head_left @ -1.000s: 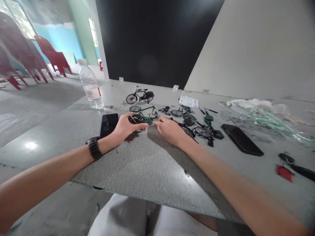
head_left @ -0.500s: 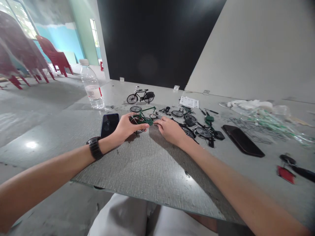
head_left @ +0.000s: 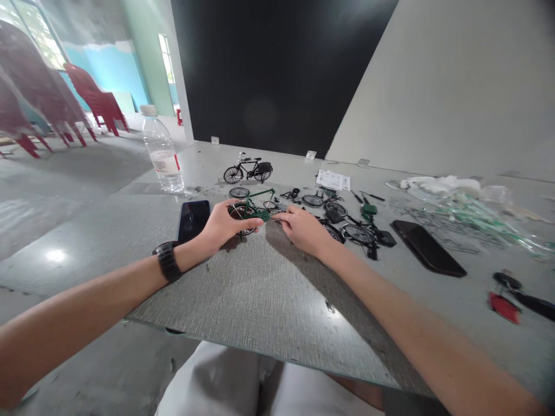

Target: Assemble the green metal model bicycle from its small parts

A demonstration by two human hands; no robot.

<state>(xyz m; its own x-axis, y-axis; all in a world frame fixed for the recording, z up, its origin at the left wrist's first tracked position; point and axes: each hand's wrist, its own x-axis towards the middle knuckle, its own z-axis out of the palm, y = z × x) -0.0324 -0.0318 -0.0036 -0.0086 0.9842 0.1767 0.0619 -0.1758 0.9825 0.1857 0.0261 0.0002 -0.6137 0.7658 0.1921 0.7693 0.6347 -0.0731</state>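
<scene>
My left hand [head_left: 221, 224] is closed around a green model bicycle [head_left: 260, 195], its thumb pressed along the green chain guard [head_left: 263, 215]. One black wheel [head_left: 240, 215] shows at the rear of the frame, partly behind my fingers. Just right of the chain guard, my right hand [head_left: 303, 226] has thumb and forefinger pinched together; whatever is between them is too small to make out. A loose wheel [head_left: 239, 192] lies behind the green frame. Farther back, a complete black model bicycle [head_left: 248, 169] stands upright.
Right of my hands lie several model bicycle parts [head_left: 359, 233] and a dark phone [head_left: 427, 248]. Another phone [head_left: 193, 218] and a water bottle [head_left: 161, 151] are at the left. Printed papers [head_left: 333, 179], plastic wrapping [head_left: 481, 214] and a red-and-black item [head_left: 503, 307] also rest on the table [head_left: 243, 306].
My right hand has shifted slightly right, its fingers a little farther from the chain guard. My left hand and the green bicycle stay nearly in place.
</scene>
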